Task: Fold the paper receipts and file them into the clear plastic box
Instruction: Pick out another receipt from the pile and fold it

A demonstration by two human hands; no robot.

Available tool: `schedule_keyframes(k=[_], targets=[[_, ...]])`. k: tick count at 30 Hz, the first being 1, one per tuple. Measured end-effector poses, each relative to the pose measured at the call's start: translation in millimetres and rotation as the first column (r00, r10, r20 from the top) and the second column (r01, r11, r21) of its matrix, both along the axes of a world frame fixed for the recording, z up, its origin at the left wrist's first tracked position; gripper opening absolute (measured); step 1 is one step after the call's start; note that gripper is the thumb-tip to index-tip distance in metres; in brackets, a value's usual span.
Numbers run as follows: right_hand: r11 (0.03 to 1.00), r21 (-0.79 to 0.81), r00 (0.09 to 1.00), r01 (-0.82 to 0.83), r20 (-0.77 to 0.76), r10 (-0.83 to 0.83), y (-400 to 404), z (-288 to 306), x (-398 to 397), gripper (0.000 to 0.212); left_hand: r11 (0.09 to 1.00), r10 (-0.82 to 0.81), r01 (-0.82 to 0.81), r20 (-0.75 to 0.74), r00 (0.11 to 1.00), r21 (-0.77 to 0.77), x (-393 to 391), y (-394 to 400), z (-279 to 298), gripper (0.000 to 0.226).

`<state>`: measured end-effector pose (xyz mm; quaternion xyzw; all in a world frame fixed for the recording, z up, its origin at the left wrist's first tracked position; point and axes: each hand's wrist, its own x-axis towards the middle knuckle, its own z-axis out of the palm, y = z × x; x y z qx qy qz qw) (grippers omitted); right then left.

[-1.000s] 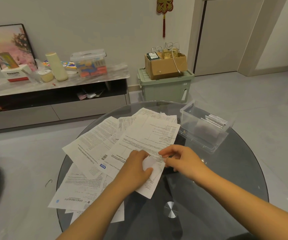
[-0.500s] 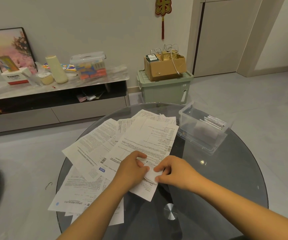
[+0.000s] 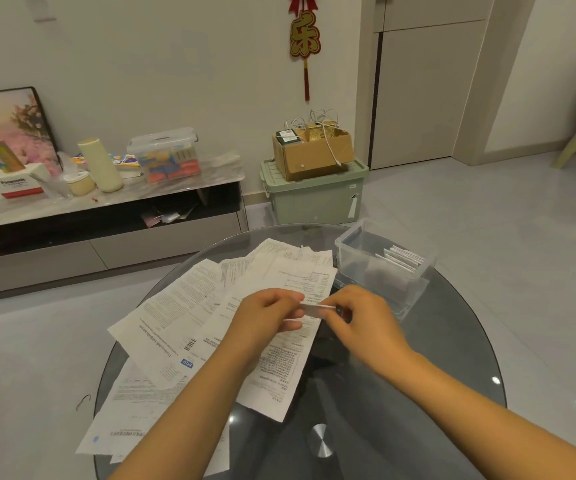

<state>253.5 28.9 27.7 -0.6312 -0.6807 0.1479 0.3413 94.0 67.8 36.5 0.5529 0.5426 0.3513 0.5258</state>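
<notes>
Your left hand [image 3: 265, 315] and right hand [image 3: 355, 315] are both up over the counter [image 3: 418, 393], each grip pinched narrow on one end of a small folded receipt [image 3: 317, 308] held edge-on between them, just above the loose sheets. Fingers curled on both sides; image is a bit motion-blurred there. The rest of the receipts [image 3: 189, 327] lie fanned and overlapping across the left half of the glass, some hanging past its rim. The box [image 3: 383, 268] sits at the far right of the counter, just beyond your right hand, open on top, with a few folded slips [image 3: 400, 259] standing in its right end
</notes>
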Motion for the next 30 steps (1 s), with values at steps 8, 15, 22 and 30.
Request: schedule_keyframes(k=[8, 15, 22, 30], targets=[[0.992, 0.053, 0.982, 0.118, -0.157, -0.109, 9.2, 10.2, 39.1, 0.008, 0.978, -0.043, 0.056, -0.069, 0.997, 0.201, 44.5, 16.1, 7.4, 0.009], [0.958, 0.151, 0.962, 0.245, -0.162, -0.221, 27.1, 17.5, 70.2, 0.006, 0.950, -0.107, 0.116, -0.050, 0.993, 0.290, 86.5, 43.6, 19.9, 0.012], [0.896, 0.181, 0.900, 0.406, -0.249, -0.358, 43.9, 22.1, 98.7, 0.008, 0.937, -0.165, 0.135, 0.068, 0.984, 0.323, 131.6, 69.8, 27.5, 0.019], [0.807, 0.146, 0.818, 0.572, -0.179, -0.547, 54.2, 15.2, 130.4, 0.010, 0.718, -0.224, 0.509, -0.535, 0.814, 0.474, 167.9, 89.9, 3.5, 0.029]])
